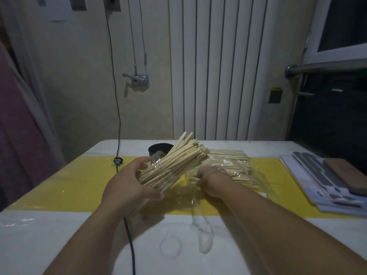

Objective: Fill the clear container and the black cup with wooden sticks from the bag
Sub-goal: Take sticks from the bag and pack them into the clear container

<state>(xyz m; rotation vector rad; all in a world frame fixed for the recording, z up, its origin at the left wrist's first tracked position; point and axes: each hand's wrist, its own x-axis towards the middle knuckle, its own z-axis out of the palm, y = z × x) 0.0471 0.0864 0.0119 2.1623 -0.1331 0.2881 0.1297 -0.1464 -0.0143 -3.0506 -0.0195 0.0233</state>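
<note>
Yellow-striped table (pixel 69 185): our left hand (pixel 127 187) grips the tilted container (pixel 158 172), full of sticks (pixel 178 157), just before the cup (pixel 158 148). Right hand (pixel 210 180) is in the bag (pixel 240 165), right of cup; fingers hidden, can't tell. Sticks prob. light, stiff, slippery, so we'd pinch mid-bundle.

home room, by its wall radiator (pixel 218 76), window (pixel 345 22) and covered table (pixel 59 235)

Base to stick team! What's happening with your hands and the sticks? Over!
Left hand grips clear container, tilted, packed with sticks. Right hand inside bag, fingers hidden. Black cup behind, no sticks showing. Nothing in the way.
</note>
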